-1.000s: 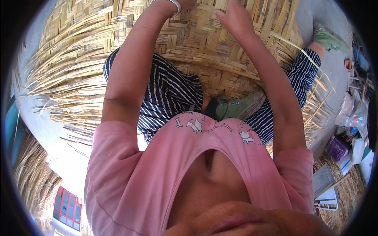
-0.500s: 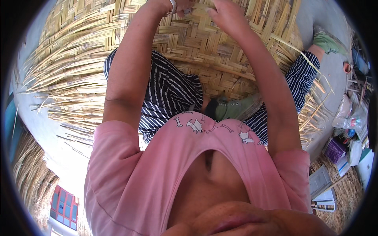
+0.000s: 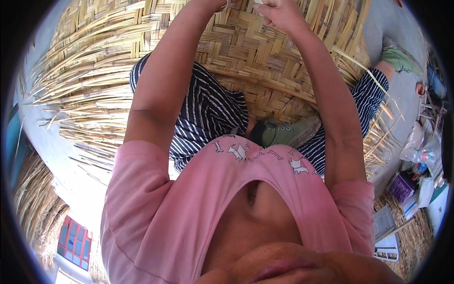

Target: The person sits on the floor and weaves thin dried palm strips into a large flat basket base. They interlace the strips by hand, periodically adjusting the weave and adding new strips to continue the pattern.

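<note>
A large woven mat of split cane strips (image 3: pixel 227 52) spreads under and in front of me, its loose strip ends fanning out to the left. At the top edge my left hand (image 3: pixel 215 4) is mostly cut off, so its fingers are hidden. Just right of it, my right hand (image 3: pixel 283 15) is closed, thumb and fingers pinching a pale cane strip (image 3: pixel 257 2) above the weave. A long loose strip (image 3: pixel 373 78) curves over the mat's right side.
My legs in striped trousers (image 3: pixel 208 104) and a green shoe (image 3: pixel 288 134) rest on the mat. At right lie plastic bags (image 3: pixel 414 137), a purple box (image 3: pixel 402 188) and a small clay-coloured cup (image 3: pixel 420 89). Straw (image 3: pixel 35 199) is heaped at lower left.
Both hands have shifted a little to the right. My left hand has slid further out past the top edge, while my right hand has come slightly lower and shows more.
</note>
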The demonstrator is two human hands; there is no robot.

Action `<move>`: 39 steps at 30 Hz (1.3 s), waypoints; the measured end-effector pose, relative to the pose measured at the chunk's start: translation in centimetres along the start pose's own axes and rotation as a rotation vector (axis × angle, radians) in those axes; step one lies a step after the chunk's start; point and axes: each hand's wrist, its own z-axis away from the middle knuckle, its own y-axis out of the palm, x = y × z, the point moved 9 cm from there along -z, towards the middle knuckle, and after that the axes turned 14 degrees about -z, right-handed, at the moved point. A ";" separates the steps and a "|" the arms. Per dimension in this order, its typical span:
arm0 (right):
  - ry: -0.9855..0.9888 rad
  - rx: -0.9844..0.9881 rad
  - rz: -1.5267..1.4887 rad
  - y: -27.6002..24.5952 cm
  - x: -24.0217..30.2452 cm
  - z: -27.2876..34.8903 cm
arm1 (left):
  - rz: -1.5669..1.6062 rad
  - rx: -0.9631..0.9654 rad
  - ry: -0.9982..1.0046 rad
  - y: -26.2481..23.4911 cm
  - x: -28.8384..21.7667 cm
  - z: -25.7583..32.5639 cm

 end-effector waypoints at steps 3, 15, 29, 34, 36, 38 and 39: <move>0.104 -0.021 -0.115 -0.2 0.5 0.7 | 0.156 0.049 -0.094 0.3 0.7 0.0; 0.166 -0.069 -0.302 -0.5 -1.1 0.6 | 0.076 0.018 -0.038 1.4 -0.8 0.4; 0.068 -0.027 -0.236 1.0 -0.9 0.7 | 0.707 0.513 -0.074 4.8 -0.3 1.2; -0.040 0.067 0.014 1.3 0.8 1.2 | 0.707 0.533 -0.086 4.4 0.0 1.7; 0.059 0.133 -0.041 1.4 2.1 2.1 | 0.775 0.537 -0.092 4.9 0.8 2.1; -0.013 0.140 -0.024 1.3 2.2 1.6 | 0.855 0.539 -0.083 4.6 0.6 2.5; -0.050 0.144 -0.015 1.2 2.2 1.2 | 0.845 0.512 -0.107 4.5 0.8 2.7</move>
